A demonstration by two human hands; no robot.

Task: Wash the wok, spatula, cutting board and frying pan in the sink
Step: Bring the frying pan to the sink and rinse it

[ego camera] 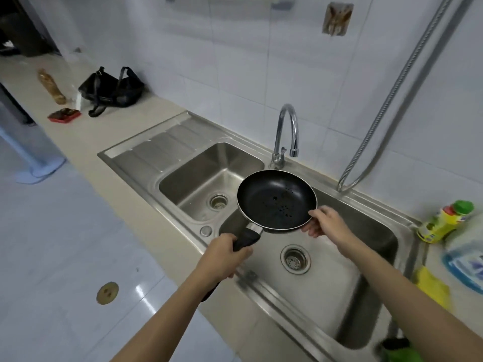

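Observation:
A black frying pan [276,199] with water drops inside is held level above the divider of the steel double sink [183,163]. My left hand [224,257] grips the pan's black handle. My right hand [322,222] holds the pan's near right rim, thumb on top and fingers underneath. Both basins lie bare, each with a round drain. No wok, spatula or cutting board is in view.
A chrome tap [286,131] stands behind the pan. A dish soap bottle [444,222], a blue-and-white container [465,259] and a yellow cloth [431,286] sit right of the sink. A black bag [112,90] and small items lie on the far left counter.

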